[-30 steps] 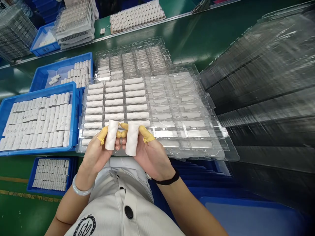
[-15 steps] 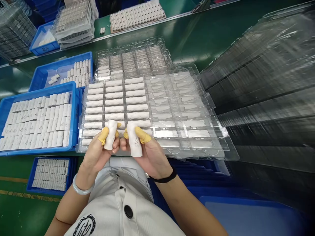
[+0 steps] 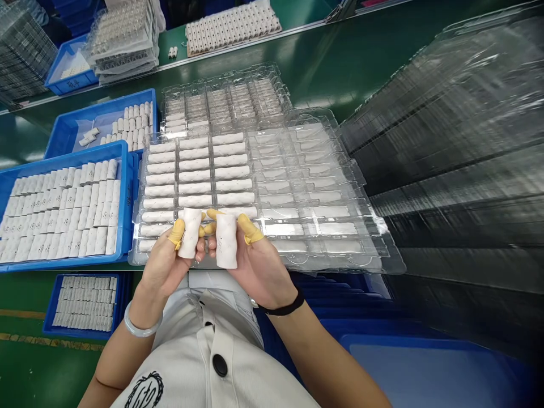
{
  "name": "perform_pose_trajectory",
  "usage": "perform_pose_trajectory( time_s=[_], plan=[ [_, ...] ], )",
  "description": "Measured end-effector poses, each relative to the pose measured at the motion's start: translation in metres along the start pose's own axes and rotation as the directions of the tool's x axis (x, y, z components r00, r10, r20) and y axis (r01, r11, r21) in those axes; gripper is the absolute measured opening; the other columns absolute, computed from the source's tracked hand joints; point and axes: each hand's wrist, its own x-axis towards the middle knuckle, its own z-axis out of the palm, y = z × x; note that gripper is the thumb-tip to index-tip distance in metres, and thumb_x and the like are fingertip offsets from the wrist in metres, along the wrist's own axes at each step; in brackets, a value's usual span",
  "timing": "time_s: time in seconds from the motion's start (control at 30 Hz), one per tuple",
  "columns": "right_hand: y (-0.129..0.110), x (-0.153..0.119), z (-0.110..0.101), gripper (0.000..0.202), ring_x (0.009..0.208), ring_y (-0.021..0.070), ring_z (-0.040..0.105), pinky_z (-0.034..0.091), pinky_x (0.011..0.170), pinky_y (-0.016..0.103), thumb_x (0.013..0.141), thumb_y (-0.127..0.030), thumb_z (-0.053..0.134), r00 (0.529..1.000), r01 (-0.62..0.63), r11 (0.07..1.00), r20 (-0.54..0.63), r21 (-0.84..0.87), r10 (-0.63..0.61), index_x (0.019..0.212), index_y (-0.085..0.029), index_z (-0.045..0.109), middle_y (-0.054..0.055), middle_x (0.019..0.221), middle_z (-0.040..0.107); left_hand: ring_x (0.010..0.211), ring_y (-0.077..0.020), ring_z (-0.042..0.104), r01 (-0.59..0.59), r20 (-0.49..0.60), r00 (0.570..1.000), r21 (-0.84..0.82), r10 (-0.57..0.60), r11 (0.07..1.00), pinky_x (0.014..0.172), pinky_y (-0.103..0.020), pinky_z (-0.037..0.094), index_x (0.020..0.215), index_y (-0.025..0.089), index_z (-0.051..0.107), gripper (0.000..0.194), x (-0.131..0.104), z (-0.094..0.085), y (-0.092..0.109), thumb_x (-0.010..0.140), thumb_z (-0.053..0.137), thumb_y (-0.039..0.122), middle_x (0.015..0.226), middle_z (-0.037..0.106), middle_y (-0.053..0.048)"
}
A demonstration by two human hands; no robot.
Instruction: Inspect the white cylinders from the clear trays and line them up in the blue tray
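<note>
Yellow finger covers are on both hands. My left hand (image 3: 164, 258) is closed on a white wavy-sided piece (image 3: 190, 233), held nearly upright between thumb and fingers. A second white piece (image 3: 226, 241) stands close to its right, gripped in my right hand (image 3: 259, 258), with small dark marks on its left side. The two pieces are apart. Both hands are over the front edge of a clear plastic tray (image 3: 266, 198), whose three left columns hold rows of similar white pieces lying flat. Its two right columns show only clear slots.
Blue bins (image 3: 124, 226) of white pieces stand at the left, with another bin (image 3: 47, 320) below. Behind lies another clear tray (image 3: 207, 105). Stacked trays (image 3: 123, 51) and a white block (image 3: 233, 28) are farther back. Dark wrapped stacks (image 3: 459, 170) rise at the right.
The piece in my right hand has turned about its length and shifted slightly left, its marks now on the left side. My left hand's piece has also turned a little. The whole view has shifted slightly.
</note>
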Motion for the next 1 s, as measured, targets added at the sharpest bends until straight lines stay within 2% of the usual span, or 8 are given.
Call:
perform_pose_trajectory(
  time_s=[0.17, 0.3, 0.43, 0.53, 0.67, 0.83, 1.0],
  plan=[
    [0.0040, 0.0000, -0.0014, 0.030, 0.052, 0.0102, 0.051, 0.041, 0.056, 0.027, 0.081, -0.042, 0.071, 0.992, 0.122, 0.988, 0.026, -0.099, -0.120, 0.096, -0.016, 0.070, 0.000, 0.067, 0.063, 0.065, -0.0122, 0.058, 0.008, -0.038, 0.999, -0.011, -0.008, 1.000, 0.060, -0.023, 0.050, 0.104, 0.010, 0.071, 0.031, 0.0004, 0.0013, -0.0015, 0.095, 0.057, 0.036, 0.078, 0.066, -0.007],
    [0.0045, 0.0014, -0.0008, 0.043, 0.045, 0.0089, 0.044, 0.036, 0.050, 0.027, 0.085, -0.058, 0.062, 0.986, 0.156, 0.978, -0.028, -0.136, -0.162, 0.092, -0.016, 0.069, -0.001, 0.060, 0.059, 0.066, -0.0117, 0.058, 0.017, -0.059, 0.998, -0.029, -0.018, 0.999, 0.058, -0.022, 0.050, 0.105, 0.011, 0.071, 0.030, -0.0003, 0.0037, -0.0014, 0.094, 0.059, 0.036, 0.084, 0.067, -0.007],
    [0.0031, 0.0019, 0.0011, 0.051, 0.051, 0.0114, 0.050, 0.045, 0.058, 0.030, 0.084, -0.064, 0.060, 0.988, 0.144, 0.983, -0.036, -0.115, -0.149, 0.099, -0.016, 0.071, -0.001, 0.062, 0.060, 0.065, -0.0121, 0.059, -0.005, -0.034, 0.999, -0.046, 0.004, 0.999, 0.058, -0.023, 0.051, 0.101, 0.012, 0.071, 0.028, -0.0009, 0.0038, -0.0021, 0.093, 0.061, 0.037, 0.078, 0.065, -0.005],
    [0.0034, 0.0014, 0.0020, 0.047, 0.055, 0.0117, 0.052, 0.048, 0.065, 0.031, 0.083, -0.059, 0.064, 0.991, 0.135, 0.984, -0.008, -0.113, -0.137, 0.103, -0.017, 0.071, -0.001, 0.064, 0.060, 0.064, -0.0118, 0.059, -0.006, -0.025, 1.000, -0.034, 0.005, 0.999, 0.059, -0.023, 0.051, 0.101, 0.012, 0.071, 0.028, -0.0005, 0.0024, -0.0029, 0.092, 0.063, 0.037, 0.076, 0.065, -0.005],
    [0.0047, 0.0015, 0.0015, 0.034, 0.052, 0.0115, 0.048, 0.046, 0.061, 0.031, 0.083, -0.043, 0.064, 0.989, 0.147, 0.981, 0.014, -0.127, -0.146, 0.101, -0.015, 0.071, -0.001, 0.063, 0.060, 0.065, -0.0119, 0.059, -0.005, -0.039, 0.999, -0.013, 0.004, 1.000, 0.060, -0.023, 0.051, 0.100, 0.011, 0.070, 0.028, 0.0008, 0.0012, -0.0041, 0.090, 0.065, 0.037, 0.079, 0.066, -0.006],
    [0.0049, 0.0030, -0.0004, 0.026, 0.049, 0.0109, 0.047, 0.040, 0.056, 0.029, 0.072, -0.026, 0.063, 0.989, 0.147, 0.983, 0.051, -0.114, -0.142, 0.094, -0.015, 0.071, 0.000, 0.064, 0.061, 0.065, -0.0117, 0.059, -0.010, -0.051, 0.999, -0.020, 0.009, 1.000, 0.059, -0.022, 0.050, 0.098, 0.011, 0.070, 0.026, 0.0013, 0.0009, -0.0053, 0.090, 0.065, 0.035, 0.080, 0.066, -0.006],
    [0.0047, 0.0038, -0.0008, 0.027, 0.045, 0.0106, 0.042, 0.033, 0.052, 0.028, 0.081, -0.039, 0.061, 0.991, 0.135, 0.982, 0.030, -0.129, -0.133, 0.092, -0.016, 0.070, -0.002, 0.054, 0.056, 0.067, -0.0124, 0.059, 0.001, -0.042, 0.999, -0.025, -0.002, 1.000, 0.060, -0.022, 0.051, 0.100, 0.010, 0.071, 0.027, 0.0010, 0.0007, -0.0052, 0.090, 0.065, 0.034, 0.078, 0.065, -0.006]
  ],
)
